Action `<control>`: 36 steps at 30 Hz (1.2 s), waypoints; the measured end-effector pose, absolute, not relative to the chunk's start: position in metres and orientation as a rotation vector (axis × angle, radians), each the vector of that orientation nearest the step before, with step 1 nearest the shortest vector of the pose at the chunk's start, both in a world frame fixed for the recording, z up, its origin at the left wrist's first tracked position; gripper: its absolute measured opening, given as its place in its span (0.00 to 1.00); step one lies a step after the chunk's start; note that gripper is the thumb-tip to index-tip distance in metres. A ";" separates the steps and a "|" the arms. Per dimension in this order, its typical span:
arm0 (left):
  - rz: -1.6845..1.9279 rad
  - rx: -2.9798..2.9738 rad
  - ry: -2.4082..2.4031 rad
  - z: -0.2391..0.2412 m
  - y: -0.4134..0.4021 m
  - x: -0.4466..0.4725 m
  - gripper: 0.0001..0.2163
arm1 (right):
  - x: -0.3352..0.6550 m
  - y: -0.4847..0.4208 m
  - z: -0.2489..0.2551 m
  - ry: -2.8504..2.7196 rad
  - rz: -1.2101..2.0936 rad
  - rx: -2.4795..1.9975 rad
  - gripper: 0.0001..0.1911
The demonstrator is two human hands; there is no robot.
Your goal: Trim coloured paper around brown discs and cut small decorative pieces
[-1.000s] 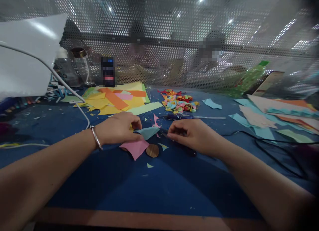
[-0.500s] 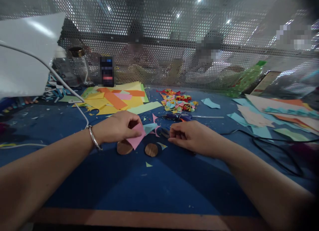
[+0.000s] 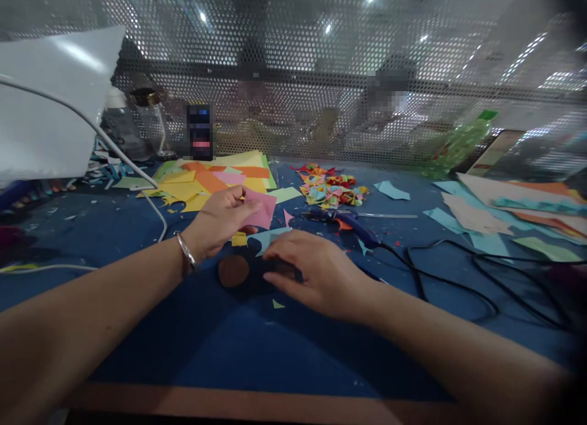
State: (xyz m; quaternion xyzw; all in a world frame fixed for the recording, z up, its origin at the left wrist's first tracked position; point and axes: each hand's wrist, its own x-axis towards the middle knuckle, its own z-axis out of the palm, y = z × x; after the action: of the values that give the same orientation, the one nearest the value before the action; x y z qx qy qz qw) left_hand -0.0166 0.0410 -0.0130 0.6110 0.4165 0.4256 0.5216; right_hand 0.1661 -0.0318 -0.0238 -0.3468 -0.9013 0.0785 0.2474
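My left hand (image 3: 222,220) is lifted a little off the blue table (image 3: 293,345) and pinches a pink paper piece (image 3: 260,211). My right hand (image 3: 312,269) lies low over the table, fingers bent down onto the spot where a round brown disc lay; that disc is hidden under it. A second round brown disc (image 3: 233,271) lies just left of those fingers. A light-blue paper scrap (image 3: 268,236) and a small yellow scrap (image 3: 239,239) rest between the two hands.
Sheets of yellow and orange paper (image 3: 215,180) lie behind. A heap of small folded coloured pieces (image 3: 331,189) sits mid-table, blue-handled scissors (image 3: 348,220) beside it. Black cables (image 3: 458,272) run right. More paper (image 3: 504,211) is stacked far right. A perforated metal screen (image 3: 321,76) closes the back.
My left hand raised the pink paper off the table and up to the right. My right hand slid left from beside the scissors and came down over the right disc.
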 end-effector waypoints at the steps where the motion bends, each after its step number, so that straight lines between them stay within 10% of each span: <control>1: 1.021 1.437 0.977 -0.013 0.040 -0.015 0.06 | 0.161 -0.033 -0.024 -2.483 0.191 -0.926 0.10; 36: 0.896 1.027 0.808 -0.010 0.010 0.001 0.06 | 0.189 -0.020 -0.027 -2.159 -0.221 -1.038 0.14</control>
State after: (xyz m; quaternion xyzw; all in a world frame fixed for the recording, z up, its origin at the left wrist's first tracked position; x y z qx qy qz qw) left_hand 0.0007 0.0098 -0.0103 0.4616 0.3629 0.4024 0.7024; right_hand 0.1895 -0.0199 -0.0273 -0.4025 -0.8375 -0.0858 0.3595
